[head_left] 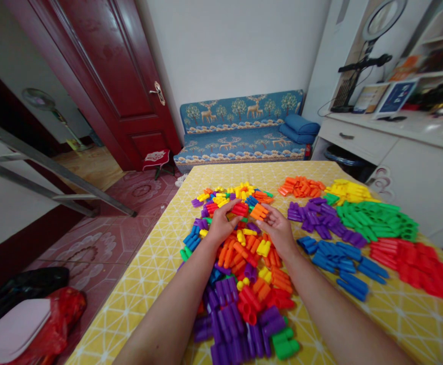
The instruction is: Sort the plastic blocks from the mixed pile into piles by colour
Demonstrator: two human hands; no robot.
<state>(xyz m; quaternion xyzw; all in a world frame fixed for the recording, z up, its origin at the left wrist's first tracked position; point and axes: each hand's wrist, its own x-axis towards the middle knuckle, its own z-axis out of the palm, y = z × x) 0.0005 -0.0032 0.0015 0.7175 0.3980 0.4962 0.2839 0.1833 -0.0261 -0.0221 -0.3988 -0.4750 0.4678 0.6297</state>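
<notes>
My left hand (222, 222) is over the far part of a mixed heap of coloured plastic building blocks (240, 251). Its thumb and fingers close around a red tube-shaped block (240, 209). Just to the right, my right hand (278, 229) pinches an orange block (258, 211) of joined tubes between thumb and fingers. Yellow and orange pieces lie beneath both hands. Purple blocks (227, 324) make up most of the heap's near end, between my forearms.
On the table's right side are separate piles: orange (301, 186), yellow (348, 191), purple (316, 218), green (377, 220), blue (339, 258) and red (419, 263). A yellow patterned cloth (141, 299) covers the table. Beyond stands a blue sofa (240, 139); a white cabinet (407, 167) is at right.
</notes>
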